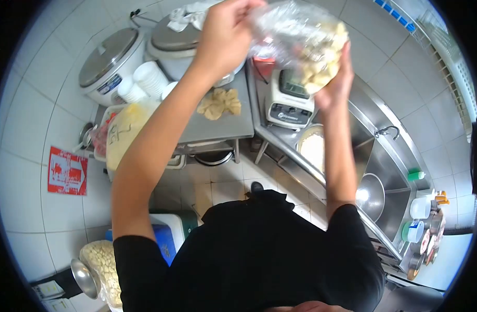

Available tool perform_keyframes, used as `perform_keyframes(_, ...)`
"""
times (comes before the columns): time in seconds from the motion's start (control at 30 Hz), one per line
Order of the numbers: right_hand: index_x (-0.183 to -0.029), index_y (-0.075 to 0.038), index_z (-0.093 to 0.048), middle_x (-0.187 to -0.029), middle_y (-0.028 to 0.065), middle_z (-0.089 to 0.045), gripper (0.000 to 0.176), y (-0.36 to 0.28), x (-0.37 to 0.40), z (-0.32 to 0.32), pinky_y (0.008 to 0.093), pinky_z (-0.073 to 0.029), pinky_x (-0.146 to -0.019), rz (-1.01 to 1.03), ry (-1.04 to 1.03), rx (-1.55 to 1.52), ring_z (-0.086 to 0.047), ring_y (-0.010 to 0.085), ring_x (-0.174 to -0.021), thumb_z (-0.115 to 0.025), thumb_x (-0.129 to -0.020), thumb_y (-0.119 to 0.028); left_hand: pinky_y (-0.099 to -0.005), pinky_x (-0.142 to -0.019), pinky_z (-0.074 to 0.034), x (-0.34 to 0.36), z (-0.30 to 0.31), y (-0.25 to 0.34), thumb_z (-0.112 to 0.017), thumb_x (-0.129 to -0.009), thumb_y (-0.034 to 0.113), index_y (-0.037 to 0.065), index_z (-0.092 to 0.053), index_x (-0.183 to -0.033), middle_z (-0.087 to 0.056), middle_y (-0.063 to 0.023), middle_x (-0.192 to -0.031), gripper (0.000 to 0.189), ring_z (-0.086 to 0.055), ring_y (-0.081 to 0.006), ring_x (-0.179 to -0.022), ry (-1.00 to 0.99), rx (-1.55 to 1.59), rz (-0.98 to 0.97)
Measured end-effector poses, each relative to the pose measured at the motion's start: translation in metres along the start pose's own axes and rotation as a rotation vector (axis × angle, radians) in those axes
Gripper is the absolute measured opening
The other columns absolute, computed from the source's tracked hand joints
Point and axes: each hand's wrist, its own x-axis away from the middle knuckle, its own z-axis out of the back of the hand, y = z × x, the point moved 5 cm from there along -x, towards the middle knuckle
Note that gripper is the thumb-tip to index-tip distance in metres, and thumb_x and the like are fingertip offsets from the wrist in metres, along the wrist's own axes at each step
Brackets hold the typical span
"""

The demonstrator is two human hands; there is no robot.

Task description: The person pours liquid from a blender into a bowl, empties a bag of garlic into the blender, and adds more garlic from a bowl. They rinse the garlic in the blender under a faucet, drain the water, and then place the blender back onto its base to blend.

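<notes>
A clear plastic bag with pale yellow chunks in its right part is held up at the top of the view. My left hand pinches the bag's gathered end. Against the filled side, my right hand wraps round the bag from the right and below. Just beneath the bag stands a white blender base with a dark container partly hidden on it. A crumpled tan cloth lies on the steel table, left of the blender.
Two large cookers and stacked white cups are at the upper left. A round container of white contents is beside the blender. Steel sinks with a metal bowl line the right. A bag of pale pieces sits lower left.
</notes>
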Motion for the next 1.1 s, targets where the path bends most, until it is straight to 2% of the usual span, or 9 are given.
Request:
perform_keyframes(0.07,-0.134,-0.008,-0.037,-0.116,0.0148,-0.056,0.060,-0.065,-0.050,0.041,0.0427,-0.054,-0.074,0.103,-0.028,0.213,-0.059,0.0340,-0.101,-0.046,-0.091,-0.049,-0.0291,-0.065,-0.047,-0.062,-0.075,-0.026,-0.051,-0.081,-0.003,-0.004,-0.061,-0.090,-0.064,-0.0094,-0.080,0.014,-0.058,-0.0190,-0.070,-0.062,0.310,-0.077)
perform_keyframes(0.33,-0.127,-0.006,-0.049,-0.105,0.0105,-0.062,0.052,-0.134,-0.161,0.116,0.0345,-0.052,-0.072,0.315,-0.008,1.125,-0.061,0.0204,-0.093,-0.062,-0.085,-0.034,-0.0358,-0.102,-0.034,-0.132,-0.154,-0.126,-0.066,-0.076,0.007,0.010,-0.031,-0.141,-0.043,-0.0152,-0.135,0.073,-0.038,-0.0245,-0.127,-0.500,0.165,0.247)
perform_keyframes(0.4,-0.124,-0.005,-0.054,-0.100,0.0071,-0.063,0.043,-0.111,-0.178,0.116,0.0270,-0.049,-0.075,0.246,-0.426,1.436,-0.059,0.0125,-0.087,-0.063,-0.086,-0.023,-0.0361,-0.104,-0.032,-0.147,-0.166,-0.128,-0.068,-0.070,0.003,0.008,-0.013,-0.146,-0.022,-0.0178,-0.148,0.094,-0.027,-0.0252,-0.134,-0.584,0.253,0.306)
perform_keyframes(0.6,-0.095,-0.001,-0.067,-0.069,0.0057,-0.063,0.019,-0.119,-0.208,0.115,0.0276,-0.047,-0.064,0.244,-0.216,1.518,-0.057,0.0110,-0.067,-0.057,-0.089,-0.015,-0.0305,-0.086,-0.046,-0.156,-0.208,-0.153,-0.066,-0.075,0.014,0.001,-0.056,-0.121,-0.064,-0.0117,-0.104,0.050,-0.060,-0.0193,-0.095,-0.847,0.047,0.337)
perform_keyframes(0.67,-0.090,-0.001,-0.068,-0.075,0.0065,-0.062,0.018,-0.112,-0.211,0.135,0.0294,-0.046,-0.062,0.175,-0.228,1.521,-0.056,0.0151,-0.066,-0.062,-0.086,-0.017,-0.0303,-0.071,-0.049,-0.149,-0.219,-0.161,-0.063,-0.070,0.007,-0.001,-0.065,-0.103,-0.066,-0.0105,-0.081,0.033,-0.062,-0.0175,-0.074,-0.822,-0.186,0.081)
perform_keyframes(0.73,-0.085,-0.001,-0.069,-0.081,0.0091,-0.060,0.020,-0.095,-0.181,0.120,0.0342,-0.047,-0.065,0.592,-0.648,1.905,-0.058,0.0226,-0.069,-0.067,-0.081,-0.020,-0.0307,-0.070,-0.049,-0.142,-0.234,-0.153,-0.062,-0.071,0.006,-0.001,-0.065,-0.101,-0.066,-0.0091,-0.076,0.031,-0.062,-0.0185,-0.070,-0.965,-0.269,0.034)
perform_keyframes(0.87,-0.079,0.000,-0.068,-0.084,0.0126,-0.060,0.018,-0.097,-0.187,0.120,0.0392,-0.048,-0.068,0.360,-0.588,2.040,-0.060,0.0311,-0.073,-0.070,-0.074,-0.018,-0.0307,-0.071,-0.049,-0.146,-0.237,-0.147,-0.061,-0.073,0.005,0.000,-0.065,-0.102,-0.067,-0.0101,-0.082,0.030,-0.062,-0.0185,-0.073,-0.952,-0.344,0.060)
perform_keyframes(0.9,-0.079,0.000,-0.068,-0.084,0.0126,-0.060,0.018,-0.095,-0.194,0.111,0.0392,-0.048,-0.068,0.345,-0.592,2.033,-0.060,0.0311,-0.073,-0.070,-0.074,-0.018,-0.0309,-0.075,-0.049,-0.153,-0.223,-0.144,-0.061,-0.074,0.007,0.001,-0.062,-0.107,-0.066,-0.0115,-0.090,0.034,-0.061,-0.0192,-0.079,-0.715,-0.303,0.063)
perform_keyframes(1.1,-0.107,-0.002,-0.061,-0.095,0.0179,-0.063,0.035,0.000,-0.220,0.132,0.0415,-0.052,-0.060,-0.669,-0.849,2.158,-0.065,0.0321,-0.079,-0.061,-0.078,-0.021,-0.0235,-0.058,-0.045,-0.135,-0.162,-0.097,-0.049,-0.083,-0.004,-0.004,-0.061,-0.097,-0.063,-0.0043,-0.074,0.019,-0.056,-0.0102,-0.066,-0.270,0.086,0.199)
